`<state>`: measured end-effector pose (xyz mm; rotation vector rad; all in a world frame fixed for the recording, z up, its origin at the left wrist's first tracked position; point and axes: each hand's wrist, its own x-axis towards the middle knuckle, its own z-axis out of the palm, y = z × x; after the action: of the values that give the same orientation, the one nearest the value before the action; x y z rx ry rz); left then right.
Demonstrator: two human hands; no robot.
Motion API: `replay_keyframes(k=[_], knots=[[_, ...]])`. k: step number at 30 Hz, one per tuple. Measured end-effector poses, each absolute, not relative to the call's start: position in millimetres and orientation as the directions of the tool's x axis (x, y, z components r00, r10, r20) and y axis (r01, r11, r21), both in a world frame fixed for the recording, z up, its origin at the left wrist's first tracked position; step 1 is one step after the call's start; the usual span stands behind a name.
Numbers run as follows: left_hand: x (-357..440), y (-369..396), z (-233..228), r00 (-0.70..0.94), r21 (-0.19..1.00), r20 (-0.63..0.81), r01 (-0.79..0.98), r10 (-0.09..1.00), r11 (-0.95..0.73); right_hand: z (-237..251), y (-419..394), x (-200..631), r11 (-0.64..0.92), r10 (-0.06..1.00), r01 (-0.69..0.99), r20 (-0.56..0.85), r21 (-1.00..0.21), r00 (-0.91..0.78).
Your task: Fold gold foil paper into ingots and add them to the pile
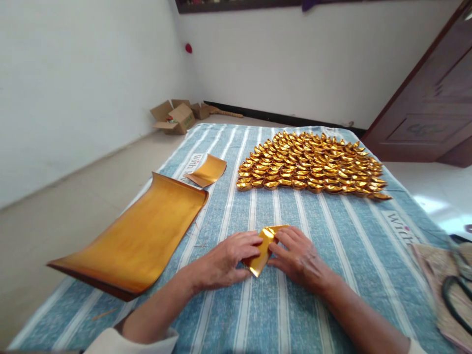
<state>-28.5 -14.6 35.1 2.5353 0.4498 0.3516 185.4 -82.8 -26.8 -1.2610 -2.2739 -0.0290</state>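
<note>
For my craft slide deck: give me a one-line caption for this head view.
Both hands, left hand and right hand, press a gold paper sheet on a striped cloth, folded gold ingots behind.

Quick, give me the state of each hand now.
Left hand: fingers pressing down on the small folded gold foil paper.
Right hand: fingertips pinching the same paper's top fold.

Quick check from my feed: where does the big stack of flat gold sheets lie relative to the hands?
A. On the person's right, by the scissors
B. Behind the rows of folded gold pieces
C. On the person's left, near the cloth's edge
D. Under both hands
C: the stack of flat gold sheets lies left of the left hand and right hand, which press a small gold sheet.
</note>
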Motion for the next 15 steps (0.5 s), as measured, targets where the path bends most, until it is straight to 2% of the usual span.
replay_keyframes(k=[3,10,15], knots=[[-32,-13,33,0.94,0.577,0.1,0.211,0.325,-0.789,-26,-84,182,0.552,0.789,0.806,0.444,-0.213,-0.424],[-32,-10,24,0.924,0.578,0.091,0.254,0.37,-0.775,-27,-87,179,0.534,0.783,0.838,0.439,-0.112,-0.44],[-32,-8,22,0.912,0.593,0.109,0.26,0.396,-0.762,-29,-88,178,0.519,0.782,0.851,0.45,-0.086,-0.431]])
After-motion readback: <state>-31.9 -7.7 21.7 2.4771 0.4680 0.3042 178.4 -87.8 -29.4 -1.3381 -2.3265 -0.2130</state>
